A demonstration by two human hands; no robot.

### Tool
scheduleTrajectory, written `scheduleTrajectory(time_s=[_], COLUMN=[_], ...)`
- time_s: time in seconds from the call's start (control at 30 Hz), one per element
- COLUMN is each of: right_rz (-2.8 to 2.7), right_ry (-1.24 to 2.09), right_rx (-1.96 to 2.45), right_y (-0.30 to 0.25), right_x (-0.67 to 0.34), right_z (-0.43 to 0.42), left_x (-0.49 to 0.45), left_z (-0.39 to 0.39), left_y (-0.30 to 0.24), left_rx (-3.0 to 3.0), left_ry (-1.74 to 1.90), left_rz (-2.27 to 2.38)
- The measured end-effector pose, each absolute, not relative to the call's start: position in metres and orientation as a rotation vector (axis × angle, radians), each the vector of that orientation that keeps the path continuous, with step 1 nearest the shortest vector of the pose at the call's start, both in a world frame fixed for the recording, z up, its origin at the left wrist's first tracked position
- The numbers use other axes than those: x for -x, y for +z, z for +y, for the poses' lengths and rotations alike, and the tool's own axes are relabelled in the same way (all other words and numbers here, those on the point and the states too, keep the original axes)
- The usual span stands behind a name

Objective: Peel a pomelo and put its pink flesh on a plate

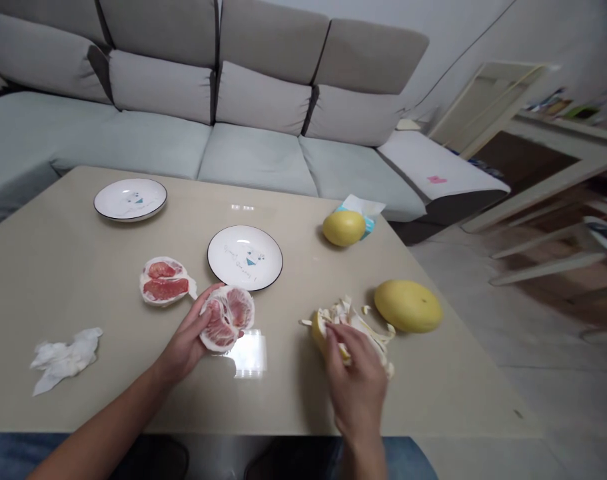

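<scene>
Cupped left hand point(186, 343) holds peeled fruit point(228, 319); right hand point(358, 372) pinches narrowly at yellow rind point(318, 333)

Desk point(283, 407): smooth, hard, glossy; throws back a bright patch of light. Near plate point(233, 267), far plate point(108, 200): glazed, ceramic-looking, smooth. Large yellow fruit point(407, 307), small yellow fruit point(344, 228): smooth rind, low sheen. Held fruit half point(240, 310): pale matt membrane, slightly translucent. Peel pile point(343, 310): ragged, pithy, matt. Crumpled tissue point(70, 359): soft white paper, matt. Sofa seat point(253, 157) and back cushions point(266, 97): matt cloth. Trousers point(408, 460): blue denim, matt. Floor point(473, 287): smooth, faint sheen.
</scene>
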State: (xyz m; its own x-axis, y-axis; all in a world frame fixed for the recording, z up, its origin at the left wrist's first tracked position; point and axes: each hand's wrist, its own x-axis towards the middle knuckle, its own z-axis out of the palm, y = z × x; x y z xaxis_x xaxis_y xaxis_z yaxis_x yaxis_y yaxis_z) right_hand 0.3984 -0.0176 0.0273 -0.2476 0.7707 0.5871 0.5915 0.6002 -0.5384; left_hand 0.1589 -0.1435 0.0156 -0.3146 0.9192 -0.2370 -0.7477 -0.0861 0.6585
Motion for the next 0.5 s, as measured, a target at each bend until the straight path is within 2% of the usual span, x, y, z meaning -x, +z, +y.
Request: scheduleTrajectory(time_s=[0.1,0.17,0.4,0.5], right_rz=[-2.078,-2.131,-2.224,-2.165], right_ry=[0.604,0.712,0.583,0.689], right_rx=[0.872,0.803,0.78,0.782], right_y=[0.034,0.034,0.028,0.028], right_x=[-0.356,-0.332,-0.302,-0.301], right_z=[-0.048,-0.062,-0.064,-0.064], left_x=[-0.16,-0.161,-0.163,-0.163], left_z=[-0.143,-0.142,-0.143,-0.143], left_y=[0.016,0.017,0.021,0.02], left_rx=[-0.296,-0.315,-0.35,-0.378], left_ry=[1.706,1.704,1.657,1.645], left_rz=[0.854,0.861,0.902,0.911])
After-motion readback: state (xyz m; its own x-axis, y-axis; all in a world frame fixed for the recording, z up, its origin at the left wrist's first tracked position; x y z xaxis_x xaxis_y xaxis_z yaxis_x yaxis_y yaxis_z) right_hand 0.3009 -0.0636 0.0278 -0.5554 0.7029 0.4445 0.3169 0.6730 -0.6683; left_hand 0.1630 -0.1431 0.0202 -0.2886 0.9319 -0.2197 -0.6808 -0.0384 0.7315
